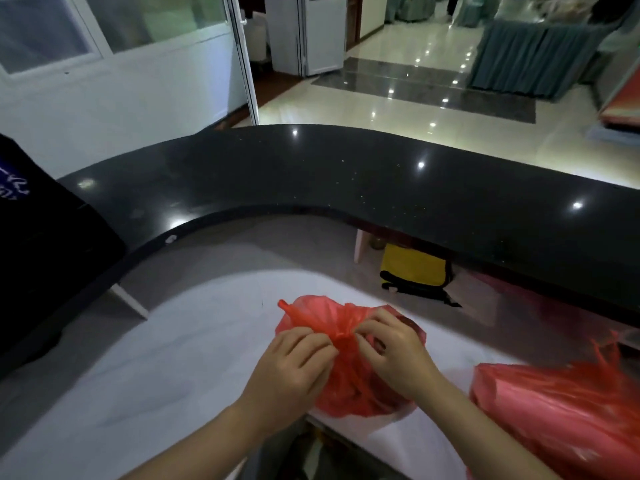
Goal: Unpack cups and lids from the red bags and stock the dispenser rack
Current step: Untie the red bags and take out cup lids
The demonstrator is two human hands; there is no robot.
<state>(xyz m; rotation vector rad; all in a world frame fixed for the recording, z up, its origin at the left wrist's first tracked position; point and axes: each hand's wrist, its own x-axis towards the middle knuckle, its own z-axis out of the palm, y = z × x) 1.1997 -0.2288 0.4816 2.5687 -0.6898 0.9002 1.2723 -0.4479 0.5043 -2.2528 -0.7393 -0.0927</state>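
A small red plastic bag (349, 379) sits on the white lower counter (173, 358), its neck knotted at the top. My left hand (291, 365) pinches the knot from the left. From the right, the fingers of my right hand (394, 351) grip the same knot. A second, larger red bag (561, 417) lies on the counter at the lower right, tied shut. The contents of both bags are hidden. No dispenser rack is in view.
A curved black raised countertop (346, 174) runs across behind the white counter. A dark box-like object (41, 258) stands at the left. A yellow and black bag (415, 271) sits under the black top. Beyond lies a shiny tiled floor.
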